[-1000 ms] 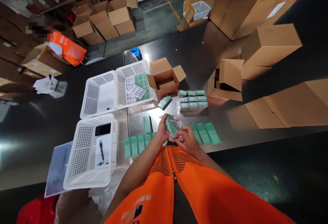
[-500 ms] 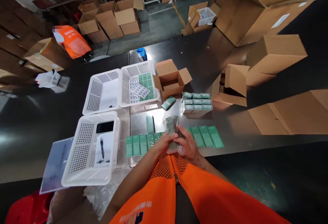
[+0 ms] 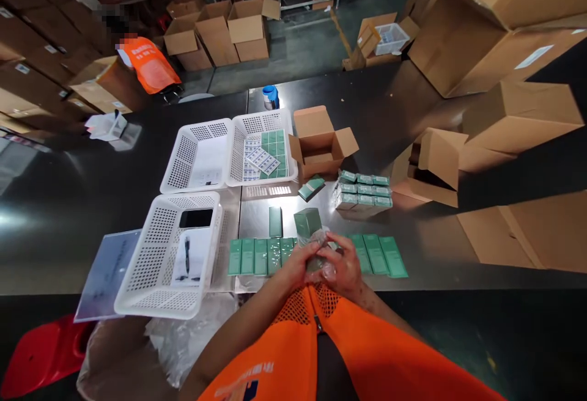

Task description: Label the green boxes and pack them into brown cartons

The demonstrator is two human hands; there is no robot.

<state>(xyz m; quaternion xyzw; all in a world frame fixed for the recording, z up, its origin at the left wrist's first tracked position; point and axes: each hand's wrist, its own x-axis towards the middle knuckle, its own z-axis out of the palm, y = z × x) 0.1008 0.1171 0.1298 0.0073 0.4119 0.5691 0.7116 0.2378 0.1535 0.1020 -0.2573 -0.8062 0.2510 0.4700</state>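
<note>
Both hands are bunched together at the bottom middle of the frame, right at the table edge. The left hand [image 3: 299, 263] and right hand [image 3: 343, 264] are each closed around the same small green rectangular carton [image 3: 308, 222], which pokes up above the fingers, with crinkly clear plastic wrap [image 3: 321, 243] bunched around its lower half.

Right under the hands there's a flat row of green cartons [image 3: 257, 257] laid side by side on the shiny dark metal table [image 3: 426, 230], running out to both sides. Just above and to the right sits a shrink-wrapped block of green cartons [image 3: 363, 190], and a small open cardboard box [image 3: 321, 142] above that. Left of centre are white perforated plastic baskets [image 3: 158, 266], the near one with a phone and a pen in it. A person in an orange vest [image 3: 149, 63] is in the upper left.
</note>
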